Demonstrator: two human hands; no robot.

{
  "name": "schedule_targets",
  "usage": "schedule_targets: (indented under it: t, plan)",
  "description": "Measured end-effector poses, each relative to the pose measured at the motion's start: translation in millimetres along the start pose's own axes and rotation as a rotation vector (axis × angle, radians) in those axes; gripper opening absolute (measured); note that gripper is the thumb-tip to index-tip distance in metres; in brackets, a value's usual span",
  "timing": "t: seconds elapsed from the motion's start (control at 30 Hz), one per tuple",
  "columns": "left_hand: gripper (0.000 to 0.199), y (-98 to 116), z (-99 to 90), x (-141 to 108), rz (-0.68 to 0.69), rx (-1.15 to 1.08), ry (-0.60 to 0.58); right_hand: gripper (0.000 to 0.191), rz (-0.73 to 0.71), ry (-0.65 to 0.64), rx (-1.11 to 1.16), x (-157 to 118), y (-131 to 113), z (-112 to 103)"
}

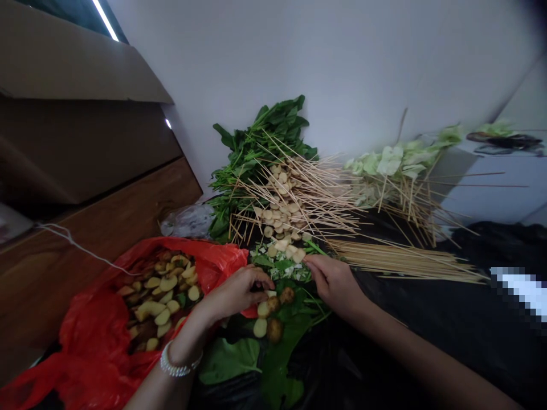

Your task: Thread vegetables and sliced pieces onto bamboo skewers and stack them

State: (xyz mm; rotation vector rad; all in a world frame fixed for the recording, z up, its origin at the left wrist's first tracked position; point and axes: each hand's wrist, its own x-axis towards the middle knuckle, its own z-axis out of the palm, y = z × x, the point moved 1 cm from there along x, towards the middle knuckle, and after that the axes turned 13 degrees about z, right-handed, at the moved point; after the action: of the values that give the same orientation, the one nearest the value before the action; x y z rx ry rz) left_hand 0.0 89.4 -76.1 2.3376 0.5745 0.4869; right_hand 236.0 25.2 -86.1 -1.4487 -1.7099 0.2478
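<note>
My left hand (241,290) has its fingers curled, with the tips closed at a pale potato slice. Below those fingertips, more potato slices (260,327) and some with brown skin (274,329) lie on broad green leaves (286,353). In a pinch, my right hand (335,282) grips the end of a skewer of potato slices (290,251), held over chopped greens (273,269); the stick itself is mostly hidden. Left of my left hand, a red plastic bag (94,319) stands open, full of cut potatoes (164,296).
Skewered potato slices (280,213) are piled ahead, against leafy greens (260,142). Bare bamboo skewers (405,261) lie at right on black plastic (410,324). Cabbage skewers (393,162) rest by the white wall (325,68). A cardboard box (77,142) stands left.
</note>
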Motion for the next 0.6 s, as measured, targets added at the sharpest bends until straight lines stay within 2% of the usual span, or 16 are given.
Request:
schedule_targets:
  t: [0.17, 0.33, 0.47, 0.6]
  plan:
    - [0.017, 3.7, -0.5, 0.7, 0.098, 0.077, -0.034, 0.023, 0.000, 0.002, -0.002, 0.0, 0.3, 0.0]
    - [0.020, 7.5, 1.2, 1.0, 0.080, 0.164, -0.074, 0.024, 0.004, -0.004, 0.000, -0.5, 0.4, 0.1]
    - [0.026, 10.8, 1.9, 3.9, 0.098, 0.157, 0.019, 0.023, -0.002, 0.010, -0.001, -0.6, 0.5, 0.0]
    - [0.016, 14.9, -0.5, 9.2, 0.035, 0.011, 0.209, 0.023, -0.011, 0.012, -0.003, -0.5, 0.8, -0.6]
